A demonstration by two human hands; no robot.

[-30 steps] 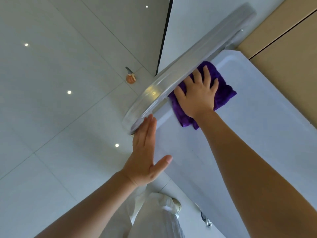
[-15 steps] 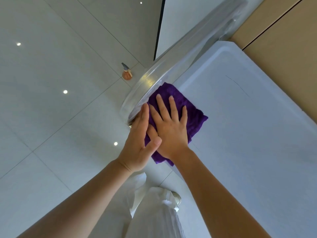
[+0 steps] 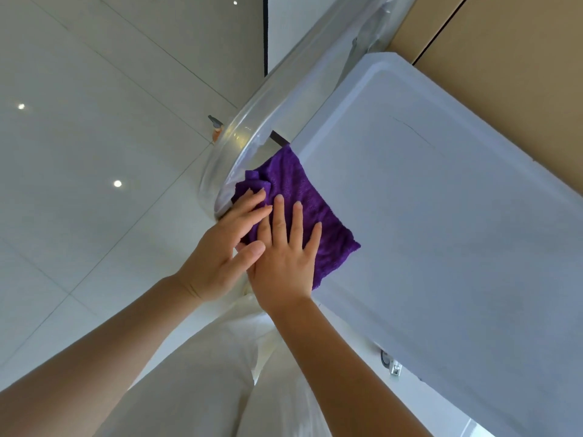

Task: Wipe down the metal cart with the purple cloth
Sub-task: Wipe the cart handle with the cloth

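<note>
Purple cloth (image 3: 303,197): soft, light, bunches easily. Right hand (image 3: 285,263) flat on it, fingers spread; left hand (image 3: 220,253) open alongside. Press with palm (cart top (image 3: 441,231) slick).

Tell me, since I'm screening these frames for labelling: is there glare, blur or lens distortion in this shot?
Head view: bright spot reflections dot the glossy floor tiles; a highlight glints on the cart's metal handle, whose curve suggests wide-angle bending; the purple cloth and both hands, left hand and right hand, look reasonably sharp; lighting is even, shadows soft.
</note>
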